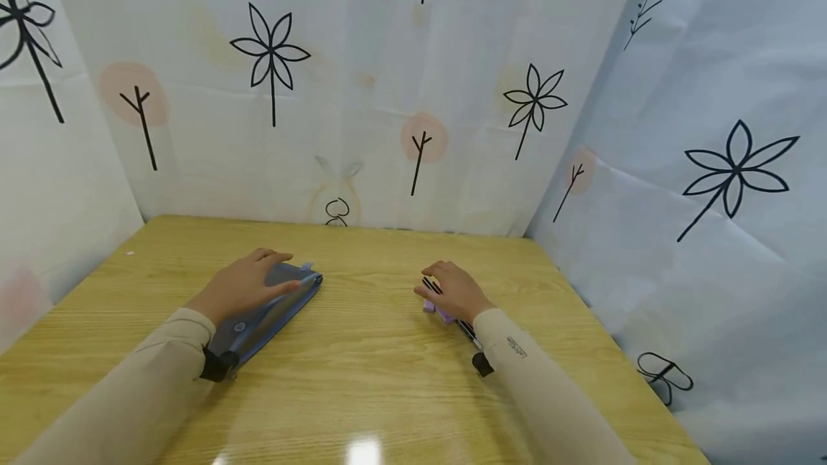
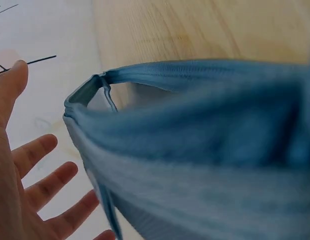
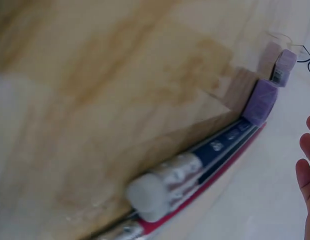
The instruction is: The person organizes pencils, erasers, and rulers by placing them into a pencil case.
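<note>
On the left of the table a blue zippered pencil pouch (image 1: 258,332) lies under my left hand (image 1: 245,285). In the left wrist view the pouch (image 2: 195,195) has its zipper side gaping, and the spread fingers (image 2: 52,182) show beside it. To the right, my right hand (image 1: 457,291) is over a small group of pencils (image 1: 466,330) and two purple blocks (image 1: 428,306), its fingers slightly bent. The right wrist view shows a dark blue pencil (image 3: 215,147) with a white eraser end, a red pencil (image 3: 210,187) and a purple block (image 3: 261,102); the fingertips stand apart from them.
The wooden table (image 1: 362,336) runs back to a white patterned cloth (image 1: 349,92) with line-drawn flowers. Another cloth (image 1: 678,271) hangs along the right edge. A dark wrist strap (image 1: 218,364) sits at the left cuff.
</note>
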`<state>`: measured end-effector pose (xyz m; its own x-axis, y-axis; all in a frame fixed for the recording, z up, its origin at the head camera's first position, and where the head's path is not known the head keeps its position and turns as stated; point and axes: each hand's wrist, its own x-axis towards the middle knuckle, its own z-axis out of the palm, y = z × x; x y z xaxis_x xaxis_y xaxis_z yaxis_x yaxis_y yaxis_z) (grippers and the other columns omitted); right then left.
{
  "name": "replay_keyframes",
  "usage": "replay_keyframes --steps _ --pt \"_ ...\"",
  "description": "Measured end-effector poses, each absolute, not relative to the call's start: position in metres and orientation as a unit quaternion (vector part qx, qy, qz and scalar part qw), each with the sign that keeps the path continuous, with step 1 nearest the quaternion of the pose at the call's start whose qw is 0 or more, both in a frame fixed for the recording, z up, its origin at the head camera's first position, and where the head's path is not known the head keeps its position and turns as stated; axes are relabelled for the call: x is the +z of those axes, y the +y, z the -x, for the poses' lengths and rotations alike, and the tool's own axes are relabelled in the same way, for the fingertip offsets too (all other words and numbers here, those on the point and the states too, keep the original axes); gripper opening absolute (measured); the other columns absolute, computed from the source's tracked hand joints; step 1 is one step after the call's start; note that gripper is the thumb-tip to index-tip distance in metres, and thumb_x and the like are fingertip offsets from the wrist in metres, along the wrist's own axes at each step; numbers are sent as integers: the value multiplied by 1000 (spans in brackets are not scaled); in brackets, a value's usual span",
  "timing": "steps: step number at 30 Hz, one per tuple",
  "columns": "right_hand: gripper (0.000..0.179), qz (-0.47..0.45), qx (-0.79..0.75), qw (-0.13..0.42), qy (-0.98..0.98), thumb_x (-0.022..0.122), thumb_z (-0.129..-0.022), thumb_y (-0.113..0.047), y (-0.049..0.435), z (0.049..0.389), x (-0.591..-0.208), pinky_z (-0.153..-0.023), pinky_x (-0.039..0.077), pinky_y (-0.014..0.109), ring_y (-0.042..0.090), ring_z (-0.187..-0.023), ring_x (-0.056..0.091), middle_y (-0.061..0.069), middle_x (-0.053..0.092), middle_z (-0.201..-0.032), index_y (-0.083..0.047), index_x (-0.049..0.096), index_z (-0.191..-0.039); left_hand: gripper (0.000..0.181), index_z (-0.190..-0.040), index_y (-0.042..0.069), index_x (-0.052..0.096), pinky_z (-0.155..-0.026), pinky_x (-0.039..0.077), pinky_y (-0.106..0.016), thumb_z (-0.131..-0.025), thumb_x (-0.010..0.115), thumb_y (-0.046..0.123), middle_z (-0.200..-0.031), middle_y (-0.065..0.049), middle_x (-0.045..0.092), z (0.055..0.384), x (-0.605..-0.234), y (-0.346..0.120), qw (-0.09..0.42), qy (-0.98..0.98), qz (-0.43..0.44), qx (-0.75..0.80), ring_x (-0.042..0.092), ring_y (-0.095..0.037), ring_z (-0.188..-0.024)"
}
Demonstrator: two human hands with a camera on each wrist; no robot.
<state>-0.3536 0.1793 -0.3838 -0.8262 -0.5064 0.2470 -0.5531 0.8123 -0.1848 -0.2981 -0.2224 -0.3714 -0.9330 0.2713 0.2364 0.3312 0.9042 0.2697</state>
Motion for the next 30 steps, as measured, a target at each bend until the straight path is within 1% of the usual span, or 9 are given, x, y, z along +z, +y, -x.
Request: replay_keyframes --steps 2,4,7,10,12,18,23,28,30 --pt "55 -282 127 95 -946 56 -98 -49 180 353 -387 -104 43 46 27 -122 55 8 60 -130 -7 60 -133 78 -147 9 46 -84 47 -65 -91 54 65 -141 -27 45 295 -374 -224 106 -971 153 -150 54 -50 -115" --pt "55 -278 130 93 -947 57 -97 -49 181 353 -389 -101 46 45 26 -116 57 8 61 -125 -6 61 -131 77 -145 11 49 -77 50 -60 -90 56 65 -136 -25 49 293 -377 -226 118 -971 151 -145 57 -47 -109" --pt "53 -270 136 95 -949 60 -96 -47 183 352 -392 -97 47 45 26 -109 58 8 60 -119 -7 62 -130 76 -142 11 52 -66 52 -49 -89 57 65 -123 -20 55 290 -381 -228 127 -971 148 -141 61 -35 -93" --pt "55 -260 134 95 -951 63 -94 -49 186 351 -393 -93 48 44 24 -104 57 7 59 -113 -7 62 -129 73 -139 11 55 -58 48 -39 -89 59 64 -110 -13 58 288 -382 -227 130 -970 147 -142 59 -22 -78" --pt "56 -258 130 93 -953 64 -93 -49 187 351 -392 -91 48 43 22 -100 56 6 59 -110 -6 63 -128 71 -138 11 56 -54 45 -35 -89 61 62 -103 -9 57 286 -382 -227 128 -969 147 -150 55 -16 -70" --pt "58 -259 118 75 -956 65 -91 -51 186 350 -390 -85 48 41 18 -92 54 3 57 -104 -6 63 -128 64 -127 10 62 -52 39 -30 -88 62 62 -90 -3 56 281 -385 -230 131 -967 144 -166 48 -12 -63" --pt "60 -255 109 55 -959 66 -90 -52 185 351 -389 -87 48 42 20 -95 55 4 58 -107 -6 63 -129 56 -118 12 63 -49 35 -30 -88 65 58 -74 3 52 278 -384 -231 115 -966 145 -182 43 -13 -55" --pt "61 -251 97 47 -962 68 -88 -52 187 352 -390 -97 47 43 24 -109 58 7 60 -117 -7 63 -129 44 -113 15 65 -48 33 -29 -88 69 51 -68 6 49 278 -385 -228 118 -963 158 -184 41 -12 -51" --pt "61 -251 91 43 -963 70 -87 -51 189 352 -390 -98 46 44 25 -110 57 8 60 -118 -6 63 -128 37 -111 16 65 -48 34 -29 -88 71 46 -68 6 50 279 -387 -227 121 -961 162 -188 41 -12 -51"
